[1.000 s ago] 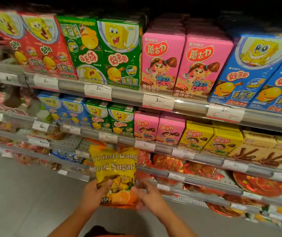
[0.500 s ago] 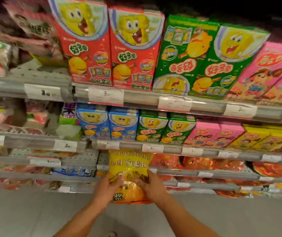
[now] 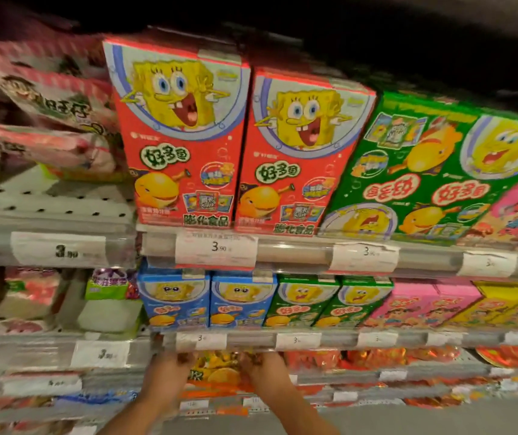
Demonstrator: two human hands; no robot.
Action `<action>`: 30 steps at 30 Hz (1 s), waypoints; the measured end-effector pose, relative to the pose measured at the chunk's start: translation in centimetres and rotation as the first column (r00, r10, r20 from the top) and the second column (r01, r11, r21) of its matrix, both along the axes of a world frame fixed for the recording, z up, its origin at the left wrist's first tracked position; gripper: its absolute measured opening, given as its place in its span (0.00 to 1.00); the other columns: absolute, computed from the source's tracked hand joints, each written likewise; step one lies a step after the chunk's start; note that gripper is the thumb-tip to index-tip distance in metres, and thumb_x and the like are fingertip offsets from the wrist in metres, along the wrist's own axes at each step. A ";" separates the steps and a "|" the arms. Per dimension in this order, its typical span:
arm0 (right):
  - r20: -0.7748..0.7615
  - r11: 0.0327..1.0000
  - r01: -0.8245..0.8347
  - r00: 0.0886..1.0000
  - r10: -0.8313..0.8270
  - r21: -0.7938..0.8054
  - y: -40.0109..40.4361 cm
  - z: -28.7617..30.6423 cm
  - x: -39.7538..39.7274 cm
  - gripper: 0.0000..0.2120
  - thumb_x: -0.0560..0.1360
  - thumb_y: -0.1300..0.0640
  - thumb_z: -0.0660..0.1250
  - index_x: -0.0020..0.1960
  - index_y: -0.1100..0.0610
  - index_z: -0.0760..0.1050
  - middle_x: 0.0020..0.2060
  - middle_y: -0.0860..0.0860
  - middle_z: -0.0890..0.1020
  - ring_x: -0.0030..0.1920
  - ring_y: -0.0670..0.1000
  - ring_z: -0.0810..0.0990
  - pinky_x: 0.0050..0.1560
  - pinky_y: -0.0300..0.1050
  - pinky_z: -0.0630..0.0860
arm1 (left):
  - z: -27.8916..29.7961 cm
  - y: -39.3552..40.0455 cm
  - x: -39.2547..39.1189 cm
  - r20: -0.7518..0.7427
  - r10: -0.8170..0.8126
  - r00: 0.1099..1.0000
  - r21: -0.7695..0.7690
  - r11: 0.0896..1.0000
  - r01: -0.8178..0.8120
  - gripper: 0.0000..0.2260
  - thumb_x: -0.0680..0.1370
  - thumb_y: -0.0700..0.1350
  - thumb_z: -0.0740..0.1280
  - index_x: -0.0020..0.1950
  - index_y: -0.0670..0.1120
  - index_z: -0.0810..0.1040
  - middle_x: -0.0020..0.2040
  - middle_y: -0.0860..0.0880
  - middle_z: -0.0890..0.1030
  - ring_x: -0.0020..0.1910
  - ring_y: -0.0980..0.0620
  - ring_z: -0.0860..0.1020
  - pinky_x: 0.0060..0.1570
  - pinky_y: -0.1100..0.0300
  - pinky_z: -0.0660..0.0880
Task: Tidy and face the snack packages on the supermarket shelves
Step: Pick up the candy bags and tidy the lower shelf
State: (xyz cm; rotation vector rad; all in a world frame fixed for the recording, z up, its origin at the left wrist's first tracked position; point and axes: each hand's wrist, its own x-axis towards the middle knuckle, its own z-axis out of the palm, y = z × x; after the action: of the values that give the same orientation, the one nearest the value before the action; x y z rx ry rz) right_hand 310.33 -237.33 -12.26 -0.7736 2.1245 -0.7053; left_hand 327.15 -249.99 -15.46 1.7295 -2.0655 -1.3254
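Observation:
A yellow and orange snack bag (image 3: 216,370) sits low in the view, its top half hidden behind the shelf rail (image 3: 251,340). My left hand (image 3: 166,376) grips its left side and my right hand (image 3: 265,376) grips its right side. Both hands are blurred, with fingertips up under the rail. Red cartoon snack boxes (image 3: 185,136) stand upright on the top shelf. Small blue boxes (image 3: 207,301) and green boxes (image 3: 323,304) line the shelf just above my hands.
Large green boxes (image 3: 433,171) stand right of the red ones; the left one is upside down. Pink boxes (image 3: 420,304) and yellow boxes (image 3: 502,304) fill the middle shelf to the right. Pink bags (image 3: 50,120) lie at the upper left. Red packets (image 3: 408,356) lie right of my hands.
Both hands have pushed the yellow bag up and in under the shelf rail, so its printed top is now hidden. The view has swung further left and closer to the shelves.

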 end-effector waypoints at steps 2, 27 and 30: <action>0.025 0.997 0.076 0.997 -0.076 -0.022 -1.2 -0.8 0.0 0.13 0.81 0.56 0.66 0.65 0.53 0.77 0.57 0.51 0.83 0.57 0.51 0.79 0.56 0.40 0.74 | -0.3 -1.0 -0.8 -0.080 0.090 0.993 0.000 0.996 -0.090 0.15 0.77 0.38 0.72 0.63 0.37 0.79 0.58 0.37 0.82 0.55 0.41 0.80 0.52 0.57 0.72; -0.143 0.975 -0.072 0.989 0.042 -0.208 4.4 1.3 1.1 0.17 0.79 0.58 0.68 0.67 0.48 0.75 0.58 0.44 0.81 0.57 0.49 0.81 0.58 0.47 0.79 | 0.5 3.7 3.5 -0.187 -0.158 0.970 -0.126 0.983 0.136 0.28 0.80 0.43 0.69 0.78 0.53 0.64 0.75 0.48 0.71 0.68 0.49 0.74 0.63 0.58 0.72; -0.297 0.951 -0.152 0.952 0.069 -0.268 7.8 5.6 2.5 0.20 0.80 0.61 0.65 0.69 0.46 0.74 0.61 0.44 0.80 0.56 0.45 0.82 0.53 0.44 0.81 | 4.0 5.2 6.2 -0.232 -0.188 0.954 -0.243 0.961 0.130 0.27 0.80 0.43 0.69 0.77 0.53 0.65 0.74 0.51 0.71 0.69 0.50 0.73 0.66 0.48 0.74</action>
State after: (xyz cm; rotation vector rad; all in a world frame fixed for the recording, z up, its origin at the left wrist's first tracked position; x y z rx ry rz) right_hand 312.84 -229.50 -6.70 -1.2085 2.2362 -0.9008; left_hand 333.36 -244.82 -11.47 1.2534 -2.1459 -1.2222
